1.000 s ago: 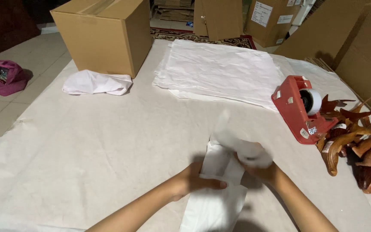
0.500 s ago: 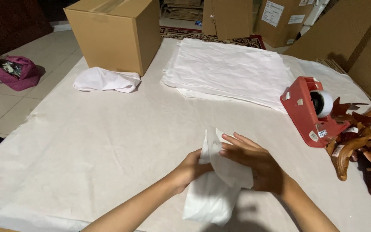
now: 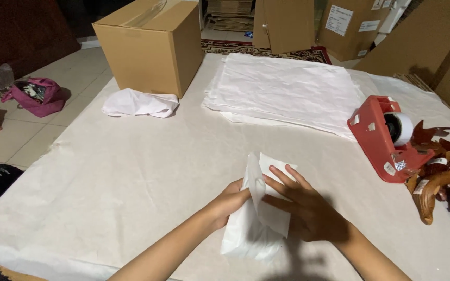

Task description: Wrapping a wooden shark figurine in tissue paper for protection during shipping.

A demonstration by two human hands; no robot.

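Note:
A bundle wrapped in white paper (image 3: 256, 224) lies on the paper-covered table near the front edge. My left hand (image 3: 230, 204) grips its left side, pinching a raised fold of the paper. Flat against the bundle's right side rests my right hand (image 3: 303, 205), fingers spread and pressing the paper down. What is inside the wrapping is hidden.
A red tape dispenser (image 3: 386, 138) stands at the right, beside several brown wooden carvings (image 3: 444, 171). A stack of white paper sheets (image 3: 287, 91) lies at the back, a crumpled white wrapped item (image 3: 139, 103) by a brown cardboard box (image 3: 149, 44). A pink bag (image 3: 35, 96) sits on the floor.
The bundle has come down onto the table. My right hand has spread flat over its right side, and my left hand has shifted to hold the fold.

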